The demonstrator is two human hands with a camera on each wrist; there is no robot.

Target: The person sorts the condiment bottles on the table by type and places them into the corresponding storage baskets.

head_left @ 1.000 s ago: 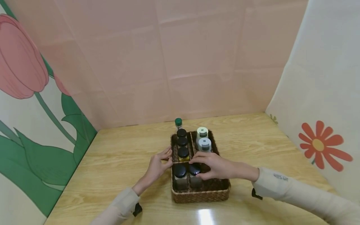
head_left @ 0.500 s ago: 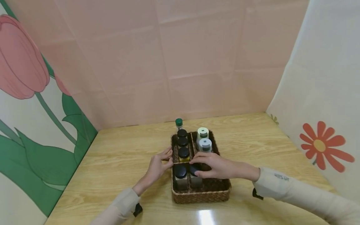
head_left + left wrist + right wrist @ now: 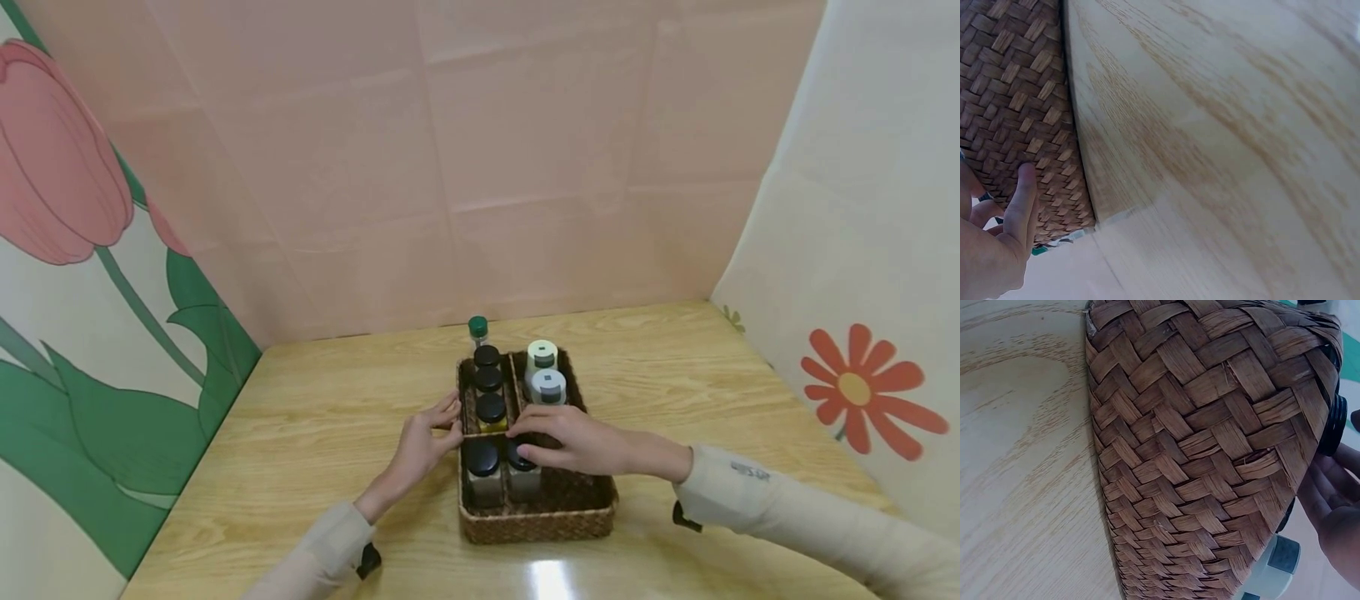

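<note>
Two jars with black lids stand upright in the front compartment of a brown woven basket (image 3: pixel 536 527): a left jar (image 3: pixel 483 483) and a right jar (image 3: pixel 525 483). Over the right jar's lid is my right hand (image 3: pixel 577 442), its thumb across the lid top and its fingers toward the divider. In the right wrist view, a little space shows between my thumb and the black lid (image 3: pixel 1335 425). My left hand (image 3: pixel 416 446) touches the basket's left side with thumb and fingertips; the left wrist view shows a straight finger (image 3: pixel 1021 206) against the woven wall.
Several black-lidded jars (image 3: pixel 491 407) line the back left compartment. Two pale-capped bottles (image 3: pixel 548 387) occupy the back right one. A green-capped bottle (image 3: pixel 477 327) rises at the basket's far left end. Pink cloth (image 3: pixel 450 167) hangs behind the wooden table (image 3: pixel 337 400).
My right thumb has shifted from the right side of the right jar's lid up onto its top. The left hand keeps its place at the basket.
</note>
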